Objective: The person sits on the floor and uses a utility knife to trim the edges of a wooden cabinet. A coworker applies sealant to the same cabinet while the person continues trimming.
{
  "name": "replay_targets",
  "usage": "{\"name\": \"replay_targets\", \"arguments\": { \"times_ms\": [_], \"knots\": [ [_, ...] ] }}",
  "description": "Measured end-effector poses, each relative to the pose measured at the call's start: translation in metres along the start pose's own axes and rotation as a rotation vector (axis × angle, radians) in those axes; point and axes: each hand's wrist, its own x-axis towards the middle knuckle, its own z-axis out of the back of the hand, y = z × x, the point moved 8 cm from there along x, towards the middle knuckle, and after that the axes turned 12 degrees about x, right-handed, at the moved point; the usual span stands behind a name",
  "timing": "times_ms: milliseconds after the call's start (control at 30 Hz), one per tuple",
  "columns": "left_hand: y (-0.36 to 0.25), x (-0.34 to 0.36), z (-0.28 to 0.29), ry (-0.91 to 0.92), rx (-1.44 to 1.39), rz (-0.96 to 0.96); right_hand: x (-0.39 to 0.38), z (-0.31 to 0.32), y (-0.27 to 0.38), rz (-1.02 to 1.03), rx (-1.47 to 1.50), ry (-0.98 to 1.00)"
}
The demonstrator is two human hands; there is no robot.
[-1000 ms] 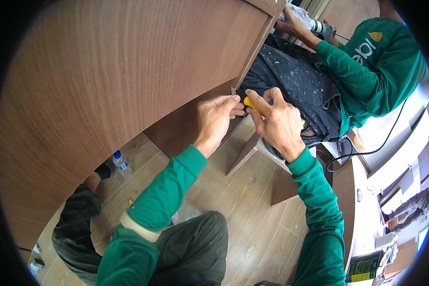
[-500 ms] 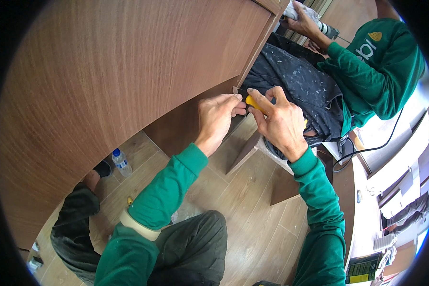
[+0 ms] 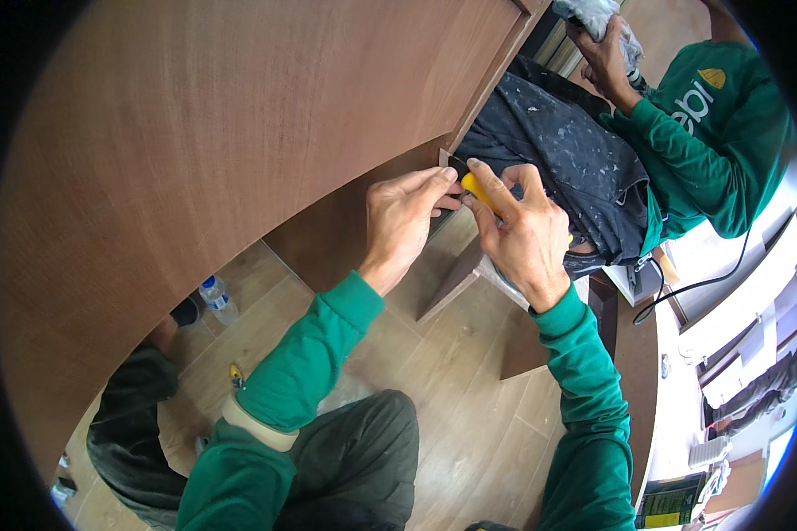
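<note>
My right hand is closed around a yellow-handled tool, whose black front part points toward my left fingertips. More yellow shows behind the hand, near the wrist. My left hand is closed in a pinch beside the tool's front end. A small flat brown piece sticks out just past its fingertips; what lies between the fingers is mostly hidden. Both hands are close together, below the edge of a large brown wood-grain panel.
At the right a co-worker in a green top holds a plastic-wrapped tool. Their dark trousers are just beyond my hands. A wooden stool stands below. A water bottle is on the wood-plank floor; a black cable hangs right.
My hands have shifted only slightly, still together with the tool. The co-worker's hands and wrapped tool have moved a little to the right. The view has shifted slightly.
</note>
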Motion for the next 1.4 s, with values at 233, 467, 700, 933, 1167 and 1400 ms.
{"name": "replay_targets", "arguments": {
  "times_ms": [233,467,700,933,1167,1400],
  "knots": [
    [-0.005,0.004,0.000,0.024,0.054,-0.029,0.008,0.002,-0.002,0.032,0.003,0.045],
    [-0.008,0.007,-0.002,0.046,0.089,0.036,0.008,0.004,-0.003,0.012,-0.019,0.005],
    [-0.013,0.007,-0.004,0.062,0.105,-0.068,0.008,0.015,-0.003,0.033,-0.003,0.012],
    [0.023,-0.011,0.022,0.027,0.139,-0.003,-0.008,0.007,-0.007,-0.033,0.029,0.077],
    [0.002,0.002,0.005,0.113,0.114,0.049,0.004,0.000,-0.004,-0.009,0.074,0.111],
    [-0.008,0.012,-0.007,0.143,0.054,0.021,0.007,0.007,-0.006,-0.068,0.056,0.041]
  ]
}}
